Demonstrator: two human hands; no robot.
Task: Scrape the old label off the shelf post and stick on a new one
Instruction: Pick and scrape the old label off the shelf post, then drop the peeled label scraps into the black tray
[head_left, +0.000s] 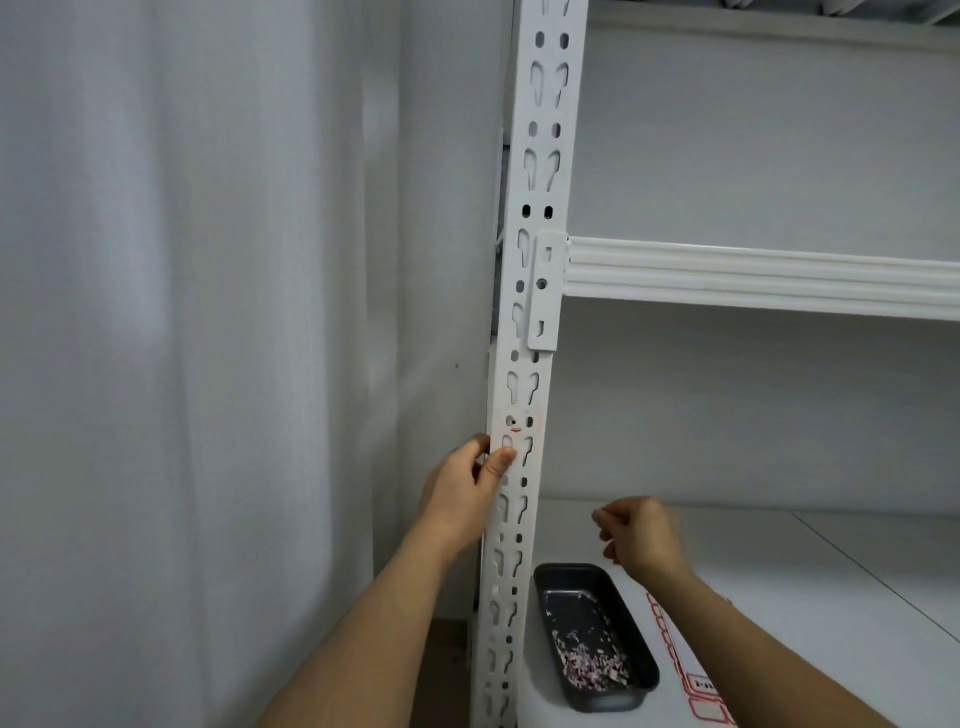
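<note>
The perforated white metal shelf post stands upright at the left front corner of the shelving, with the pale curtain to its left. A ribbed white crossbeam runs rightward from the post. Below it, on the flat white shelf board, a dark rectangular metal tray lies just right of the post, with paper scrapings in its near end. A sheet of red-bordered labels lies right of the tray

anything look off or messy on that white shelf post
Yes: a faint pinkish residue patch with a small red scrap remains on the white slotted metal shelf post, just above the left hand.
</note>
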